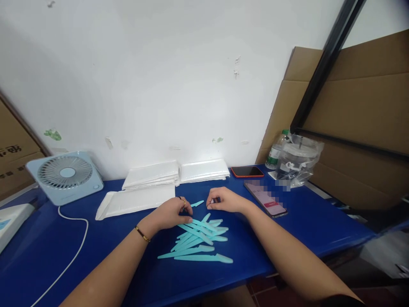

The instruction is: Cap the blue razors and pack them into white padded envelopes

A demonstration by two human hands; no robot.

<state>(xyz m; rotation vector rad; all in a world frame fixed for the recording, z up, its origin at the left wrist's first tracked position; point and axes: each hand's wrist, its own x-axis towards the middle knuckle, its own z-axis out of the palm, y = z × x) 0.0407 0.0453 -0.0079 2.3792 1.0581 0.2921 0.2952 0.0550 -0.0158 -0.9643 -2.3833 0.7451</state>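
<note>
Teal eyebrow razors (202, 236), 1 loose pile: on your blue table (249, 256), near side, centre. Your left hand (179, 212): bent over the pile's far left edge, thumb and fingers at the razor handles; whether it grasps any cannot be told. Single teal razor (197, 204): just beyond those fingertips. Your right hand (222, 199): fingers curled, far right of the pile; contents cannot be told. White padded mailers (151, 174): 2 stacks, far side. Phones (247, 172): 2, right. Light-blue fan (66, 172): 1, far left.
</note>
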